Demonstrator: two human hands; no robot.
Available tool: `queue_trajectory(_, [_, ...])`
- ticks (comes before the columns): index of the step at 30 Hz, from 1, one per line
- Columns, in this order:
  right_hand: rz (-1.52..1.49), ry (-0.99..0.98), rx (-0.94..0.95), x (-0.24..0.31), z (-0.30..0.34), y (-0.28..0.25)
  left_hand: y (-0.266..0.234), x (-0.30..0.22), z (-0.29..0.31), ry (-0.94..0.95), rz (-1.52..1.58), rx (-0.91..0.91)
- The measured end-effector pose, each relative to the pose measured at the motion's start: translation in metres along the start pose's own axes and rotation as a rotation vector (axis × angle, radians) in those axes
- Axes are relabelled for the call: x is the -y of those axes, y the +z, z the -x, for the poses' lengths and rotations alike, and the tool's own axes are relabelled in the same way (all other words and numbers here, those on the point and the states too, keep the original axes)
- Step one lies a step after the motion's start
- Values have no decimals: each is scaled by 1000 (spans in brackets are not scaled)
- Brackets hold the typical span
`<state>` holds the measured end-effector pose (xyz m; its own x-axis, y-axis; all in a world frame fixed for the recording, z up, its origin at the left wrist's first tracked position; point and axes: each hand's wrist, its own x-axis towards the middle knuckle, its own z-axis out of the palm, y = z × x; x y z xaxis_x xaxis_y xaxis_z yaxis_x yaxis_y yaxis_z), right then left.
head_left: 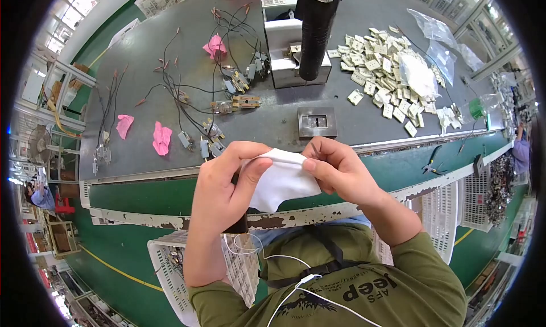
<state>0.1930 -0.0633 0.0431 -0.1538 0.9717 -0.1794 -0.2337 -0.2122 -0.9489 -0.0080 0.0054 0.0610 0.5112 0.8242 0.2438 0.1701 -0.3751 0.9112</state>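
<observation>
A piece of white cloth [286, 186] is stretched between my two hands, over the near edge of the workbench. My left hand [224, 185] pinches its upper left edge between thumb and fingers. The upper right edge is pinched in my right hand [344, 170]; part of those fingers is hidden behind the cloth. The lower part hangs loose. Just beyond my hands sits a square metal block [317, 123] with a slot in its top.
A grey machine [298, 54] with a black column [319, 31] stands behind the block. Wired grey parts [236, 79] and pink scraps [162, 138] lie left. Right are a heap of cream plates [387, 71], clear bags [432, 28], a bottle [483, 105] and pliers [435, 161].
</observation>
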Motion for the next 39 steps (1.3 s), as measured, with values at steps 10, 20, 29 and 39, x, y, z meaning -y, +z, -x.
queue_trajectory(10, [174,-143,56,-9,17,7,-25,-19,-17,202,-416,140])
queue_trajectory(20, [52,163,505,1,2,42,-35,-29,-21,197,-543,168])
queue_trajectory(29, [42,122,370,-6,-8,46,-36,-31,-20,99,-544,142])
queue_trajectory(39, [-252,110,167,-7,-7,42,-39,-33,-19,17,-531,139])
